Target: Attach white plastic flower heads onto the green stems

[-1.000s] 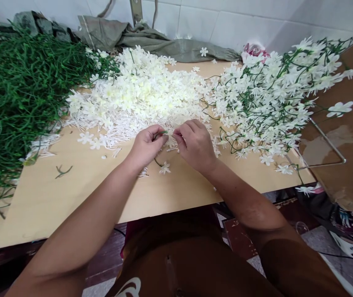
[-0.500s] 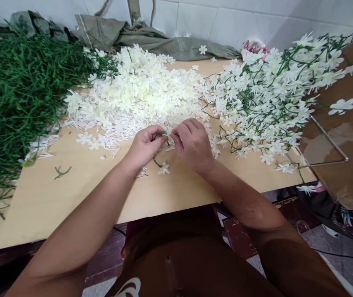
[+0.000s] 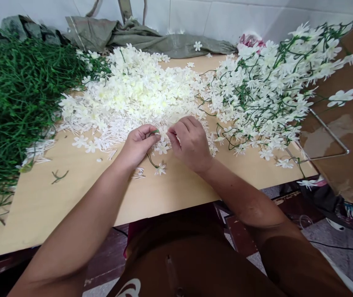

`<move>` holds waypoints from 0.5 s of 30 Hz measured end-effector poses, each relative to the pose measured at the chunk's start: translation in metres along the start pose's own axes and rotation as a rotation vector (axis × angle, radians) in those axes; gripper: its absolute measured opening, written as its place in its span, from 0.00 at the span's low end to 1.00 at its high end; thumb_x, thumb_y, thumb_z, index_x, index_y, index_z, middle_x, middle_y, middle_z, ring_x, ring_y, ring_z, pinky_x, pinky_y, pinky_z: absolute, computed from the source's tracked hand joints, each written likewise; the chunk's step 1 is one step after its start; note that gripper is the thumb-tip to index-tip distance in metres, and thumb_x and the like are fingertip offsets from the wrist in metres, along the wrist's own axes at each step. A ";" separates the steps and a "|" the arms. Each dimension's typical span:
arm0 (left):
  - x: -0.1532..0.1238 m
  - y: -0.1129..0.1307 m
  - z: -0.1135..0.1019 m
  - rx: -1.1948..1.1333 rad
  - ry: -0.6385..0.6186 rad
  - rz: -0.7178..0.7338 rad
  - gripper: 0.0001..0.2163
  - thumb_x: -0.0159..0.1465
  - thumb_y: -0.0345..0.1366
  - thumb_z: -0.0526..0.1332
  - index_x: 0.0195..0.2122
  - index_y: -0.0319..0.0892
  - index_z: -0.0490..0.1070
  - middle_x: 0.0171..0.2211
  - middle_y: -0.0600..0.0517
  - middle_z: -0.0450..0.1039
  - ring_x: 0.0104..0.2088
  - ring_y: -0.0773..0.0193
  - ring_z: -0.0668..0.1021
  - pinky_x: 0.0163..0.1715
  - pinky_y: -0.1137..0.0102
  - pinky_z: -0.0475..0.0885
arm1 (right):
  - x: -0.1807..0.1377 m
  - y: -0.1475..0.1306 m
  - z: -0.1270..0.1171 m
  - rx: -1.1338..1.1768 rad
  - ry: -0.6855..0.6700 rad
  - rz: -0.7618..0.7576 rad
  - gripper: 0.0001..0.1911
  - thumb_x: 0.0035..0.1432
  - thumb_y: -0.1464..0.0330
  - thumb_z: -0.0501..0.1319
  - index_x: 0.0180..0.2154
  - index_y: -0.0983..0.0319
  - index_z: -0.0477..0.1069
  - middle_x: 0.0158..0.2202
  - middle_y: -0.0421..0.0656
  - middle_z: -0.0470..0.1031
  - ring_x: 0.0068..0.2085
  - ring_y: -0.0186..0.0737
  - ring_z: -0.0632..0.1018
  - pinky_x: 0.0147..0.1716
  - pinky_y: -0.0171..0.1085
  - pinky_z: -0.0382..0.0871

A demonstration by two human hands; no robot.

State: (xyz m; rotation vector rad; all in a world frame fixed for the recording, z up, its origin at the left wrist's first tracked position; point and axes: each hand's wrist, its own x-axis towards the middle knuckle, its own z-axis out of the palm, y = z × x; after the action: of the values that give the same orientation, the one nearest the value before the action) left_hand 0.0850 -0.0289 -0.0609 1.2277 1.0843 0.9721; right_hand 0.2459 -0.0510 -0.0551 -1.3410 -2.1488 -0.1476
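Between its thumb and fingers, my left hand (image 3: 139, 144) pinches a green artificial flower stem (image 3: 155, 132). A branch of that stem curves down below the hand and carries a white flower (image 3: 161, 168). Another white flower (image 3: 163, 147) shows in the gap between my hands. Just right of the stem tip, my right hand (image 3: 190, 142) is closed in a pinch on a white artificial flower (image 3: 164, 133), partly hidden by the fingertips. Both hands are just in front of a heap of loose white flower heads (image 3: 145, 90).
Green stems (image 3: 24, 90) are piled at the left. Finished-looking stemmed white flowers (image 3: 257, 95) lie heaped at the right, against a cardboard box (image 3: 349, 136) with a metal wire handle (image 3: 328, 130). A grey-green cloth (image 3: 164, 43) runs along the wall. One loose stem (image 3: 59, 177) lies on the table (image 3: 80, 194).
A white flower now shows between my hands, below the fingertips, where little of it was visible before. Both hands remain close together, the left still pinching the stem. The view has shifted slightly.
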 end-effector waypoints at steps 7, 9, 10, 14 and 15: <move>0.000 -0.002 -0.001 0.012 -0.005 0.015 0.06 0.49 0.34 0.65 0.26 0.42 0.68 0.16 0.61 0.54 0.18 0.74 0.57 0.19 0.73 0.52 | 0.000 0.000 0.002 -0.040 -0.019 -0.018 0.14 0.66 0.70 0.48 0.30 0.62 0.67 0.31 0.48 0.71 0.38 0.45 0.69 0.39 0.43 0.61; 0.001 -0.003 -0.001 -0.011 -0.008 0.017 0.07 0.48 0.34 0.66 0.26 0.42 0.69 0.16 0.61 0.55 0.18 0.74 0.57 0.20 0.74 0.53 | -0.001 0.001 0.005 -0.028 -0.005 -0.027 0.13 0.66 0.69 0.48 0.30 0.62 0.67 0.31 0.48 0.71 0.38 0.45 0.69 0.39 0.43 0.61; 0.001 -0.003 -0.001 -0.020 -0.012 0.017 0.07 0.48 0.34 0.66 0.27 0.42 0.69 0.17 0.61 0.57 0.18 0.74 0.58 0.20 0.74 0.53 | -0.001 0.002 0.007 -0.013 0.003 -0.035 0.13 0.66 0.69 0.49 0.30 0.62 0.67 0.31 0.48 0.71 0.38 0.45 0.69 0.39 0.43 0.61; -0.001 -0.001 0.000 -0.018 -0.058 0.016 0.10 0.48 0.37 0.69 0.26 0.41 0.69 0.18 0.59 0.62 0.19 0.74 0.61 0.20 0.74 0.55 | -0.002 0.008 0.014 0.164 0.029 -0.040 0.13 0.66 0.68 0.50 0.29 0.62 0.67 0.30 0.47 0.72 0.36 0.43 0.69 0.38 0.42 0.63; -0.001 0.001 0.000 -0.014 -0.070 0.020 0.11 0.48 0.38 0.70 0.27 0.41 0.69 0.19 0.59 0.63 0.20 0.74 0.62 0.20 0.74 0.56 | -0.002 0.009 0.015 0.235 0.034 -0.015 0.12 0.65 0.68 0.51 0.29 0.62 0.67 0.30 0.46 0.72 0.36 0.42 0.69 0.38 0.41 0.64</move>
State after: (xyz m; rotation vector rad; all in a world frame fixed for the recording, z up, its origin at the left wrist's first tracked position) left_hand 0.0850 -0.0303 -0.0599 1.2540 1.0102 0.9437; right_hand 0.2482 -0.0422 -0.0702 -1.1794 -2.0753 0.0738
